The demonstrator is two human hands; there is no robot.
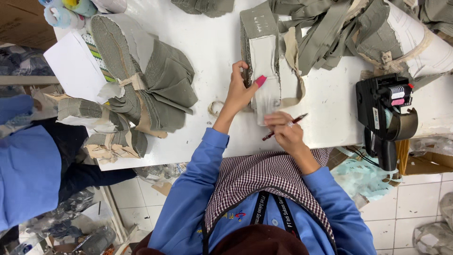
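Left hand pinches pink sticker at fingertips, steadying edge of grey fabric bundle at frame centre on white bench. Right hand just below, fingers closed round red pen, tip toward bundle's white top sheet. Black label gun parked right, within reach. More grey stacks left.

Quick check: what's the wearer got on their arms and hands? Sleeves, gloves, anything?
Both arms are in long blue sleeves with buttoned-style cuffs at the wrists. The left hand and right hand are bare: no gloves, and no rings or watch that can be made out.
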